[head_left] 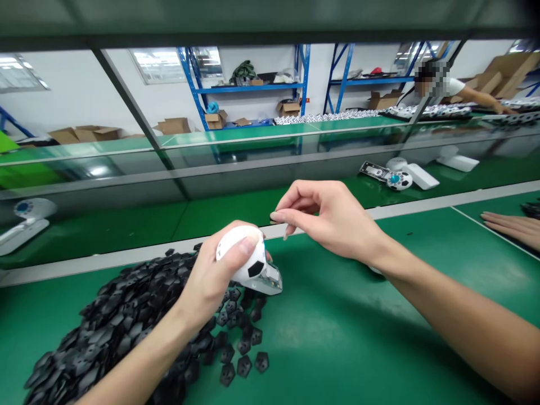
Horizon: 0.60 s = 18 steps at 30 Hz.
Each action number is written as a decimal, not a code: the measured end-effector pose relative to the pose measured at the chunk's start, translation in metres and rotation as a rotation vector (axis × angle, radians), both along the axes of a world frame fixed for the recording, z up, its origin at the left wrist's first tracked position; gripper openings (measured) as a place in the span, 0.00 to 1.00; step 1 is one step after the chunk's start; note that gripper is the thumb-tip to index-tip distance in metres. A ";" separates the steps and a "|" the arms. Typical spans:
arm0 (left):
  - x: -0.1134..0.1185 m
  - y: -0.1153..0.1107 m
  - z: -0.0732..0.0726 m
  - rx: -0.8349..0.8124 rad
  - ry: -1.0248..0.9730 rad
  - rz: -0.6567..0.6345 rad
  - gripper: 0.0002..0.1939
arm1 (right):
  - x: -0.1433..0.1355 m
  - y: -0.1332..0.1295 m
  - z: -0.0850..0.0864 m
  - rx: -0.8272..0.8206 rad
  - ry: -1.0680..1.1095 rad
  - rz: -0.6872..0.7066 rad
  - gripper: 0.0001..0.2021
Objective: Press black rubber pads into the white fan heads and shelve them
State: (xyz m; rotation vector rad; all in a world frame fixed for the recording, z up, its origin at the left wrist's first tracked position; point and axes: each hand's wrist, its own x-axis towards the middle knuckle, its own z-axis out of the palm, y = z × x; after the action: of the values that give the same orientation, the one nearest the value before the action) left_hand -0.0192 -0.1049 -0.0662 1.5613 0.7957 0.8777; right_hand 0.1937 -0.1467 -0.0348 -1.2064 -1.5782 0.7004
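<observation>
My left hand (223, 261) is wrapped round a white, ball-shaped plastic housing (242, 270) patterned like a soccer ball. One black pentagon patch shows on its side, and a flat lower part with what looks like a circuit board juts out to the right. To the right and slightly higher, my right hand (314, 216) is raised apart from the housing, thumb and forefinger pinched together. Whatever may be between those fingertips is too small to make out. Beneath my left arm spreads a big heap of black pentagon pieces (122, 320), several lying loose at its right edge.
Behind a pale rail, white ball-headed units (399, 179) lie on a green conveyor belt (236, 211). Another person's hand (512, 228) rests at the right edge. Farther back, a person (455, 87) reaches over trays of soccer-patterned parts (434, 111). A slanted metal post (130, 107) stands ahead.
</observation>
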 end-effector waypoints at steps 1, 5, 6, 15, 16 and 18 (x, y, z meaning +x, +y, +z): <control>0.000 0.000 -0.002 0.045 -0.057 0.032 0.23 | -0.003 -0.003 0.003 -0.011 0.075 0.017 0.06; -0.009 0.007 -0.012 0.410 -0.238 0.194 0.19 | -0.018 -0.014 0.008 -0.025 0.331 0.117 0.09; -0.012 0.010 -0.014 0.581 -0.244 0.244 0.19 | -0.023 -0.016 0.008 -0.022 0.384 0.141 0.10; -0.021 0.026 -0.005 1.406 -0.173 0.232 0.28 | -0.057 -0.030 -0.013 -0.175 0.703 0.304 0.13; -0.021 0.025 -0.005 1.411 -0.164 0.242 0.29 | -0.058 -0.031 -0.013 -0.177 0.719 0.304 0.14; -0.022 0.024 -0.006 1.439 -0.143 0.263 0.31 | -0.059 -0.031 -0.013 -0.179 0.751 0.313 0.15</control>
State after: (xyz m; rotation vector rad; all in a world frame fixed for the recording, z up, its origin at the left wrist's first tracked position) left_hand -0.0410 -0.0809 -0.0719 2.5589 0.1577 1.9627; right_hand 0.1344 -0.1782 -0.0479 -0.6804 -1.0780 1.3376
